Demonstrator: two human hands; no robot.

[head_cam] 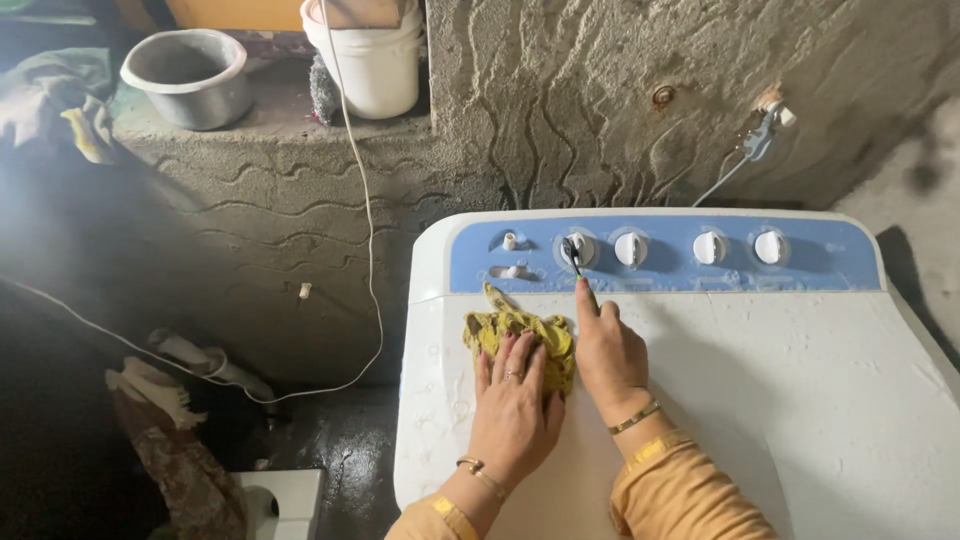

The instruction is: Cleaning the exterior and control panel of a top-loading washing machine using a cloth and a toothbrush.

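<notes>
At the centre of the frame my left hand (515, 405) lies flat, fingers spread, on a crumpled yellow cloth (520, 335) on the white washing machine lid (800, 400). My right hand (605, 350) sits just beside it, index finger stretched toward the blue control panel (665, 262), a thin dark stick (573, 256) near its tip; whether I grip it I cannot tell.

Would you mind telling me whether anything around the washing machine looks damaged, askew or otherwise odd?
Yes. On the rough wall above the washing machine, a small fitting hangs crooked with a loose wire trailing down. A white cable droops across the wall. The left hand presses a crumpled yellow cloth; the right hand points at the knobs.
</notes>
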